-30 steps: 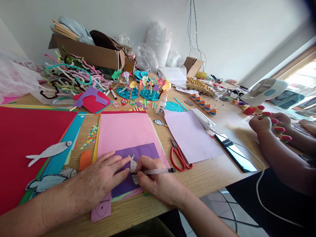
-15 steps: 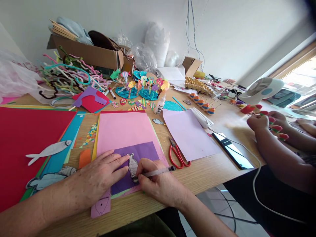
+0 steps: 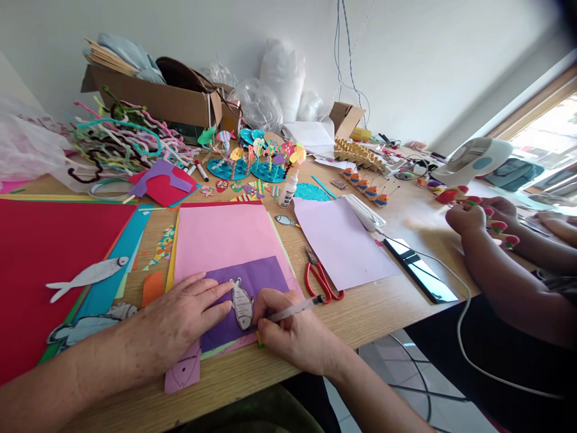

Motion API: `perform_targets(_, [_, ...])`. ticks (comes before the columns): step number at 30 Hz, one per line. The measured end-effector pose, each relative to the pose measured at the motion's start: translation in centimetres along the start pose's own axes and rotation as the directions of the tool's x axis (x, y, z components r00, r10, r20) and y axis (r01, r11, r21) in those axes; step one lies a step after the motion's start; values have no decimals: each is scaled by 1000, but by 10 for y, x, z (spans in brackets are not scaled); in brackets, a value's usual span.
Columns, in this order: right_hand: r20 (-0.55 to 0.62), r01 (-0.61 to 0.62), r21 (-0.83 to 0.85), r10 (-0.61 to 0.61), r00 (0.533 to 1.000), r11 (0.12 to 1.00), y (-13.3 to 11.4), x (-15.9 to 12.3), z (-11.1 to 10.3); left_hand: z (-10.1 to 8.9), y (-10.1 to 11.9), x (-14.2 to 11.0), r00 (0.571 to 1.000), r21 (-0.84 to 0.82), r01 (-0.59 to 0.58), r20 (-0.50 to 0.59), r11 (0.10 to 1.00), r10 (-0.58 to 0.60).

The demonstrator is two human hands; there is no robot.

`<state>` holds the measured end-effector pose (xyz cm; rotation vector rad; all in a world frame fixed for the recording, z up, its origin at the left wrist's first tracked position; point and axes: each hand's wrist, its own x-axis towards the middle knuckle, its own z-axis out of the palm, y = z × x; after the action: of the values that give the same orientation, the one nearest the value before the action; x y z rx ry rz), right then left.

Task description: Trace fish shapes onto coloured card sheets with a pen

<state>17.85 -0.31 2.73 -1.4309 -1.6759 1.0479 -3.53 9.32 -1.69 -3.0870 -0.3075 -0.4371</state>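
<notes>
My right hand (image 3: pixel 295 331) grips a pen (image 3: pixel 297 307) with a clear barrel and dark cap end, its tip down beside the head of a small paper fish cutout (image 3: pixel 243 305). That fish lies on a purple sheet (image 3: pixel 270 273). Stretched flat, my left hand (image 3: pixel 193 322) presses on the purple sheet, its fingertips touching the fish's left edge. Under the purple sheet lies a stack topped by pink paper (image 3: pixel 220 231). A pink-purple scrap with a drawn fish (image 3: pixel 184 371) sticks out below my left hand.
Red-handled scissors (image 3: pixel 318 279), a lilac sheet (image 3: pixel 342 246) and a phone (image 3: pixel 421 270) lie to the right. Larger fish cutouts (image 3: pixel 90 275) rest on red paper (image 3: pixel 49 258) at left. A glue bottle (image 3: pixel 288 189) stands behind. A co-worker's hands (image 3: pixel 469 219) hold small red-and-green pieces at right.
My right hand and the pen have shifted slightly right, away from the fish, uncovering more of its head. My left hand stays on the purple sheet. The whole view has shifted a little.
</notes>
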Motion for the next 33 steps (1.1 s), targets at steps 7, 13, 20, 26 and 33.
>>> perform_targets(7, [-335, 10, 155, 43, 941, 988, 11, -21, -2, -2, -3, 2, 1000, -12, -10, 7, 1000, 10])
perform_targets(13, [-428, 23, 191, 62, 902, 981, 23, -32, 5, -23, -15, 27, 993, -68, 5, 120, 998, 3])
perform_targets(20, [-398, 56, 307, 75, 914, 950, 28, -29, 5, -42, -20, 67, 932, -62, 40, 363, 997, -15])
perform_targets(26, [-393, 65, 284, 55, 918, 957, 30, -30, 6, -47, -15, 86, 878, -43, -22, 476, 999, 40])
perform_targets(33, [-389, 65, 257, 42, 920, 964, 32, -29, 9, -48, -16, 90, 850, -33, -36, 525, 999, 48])
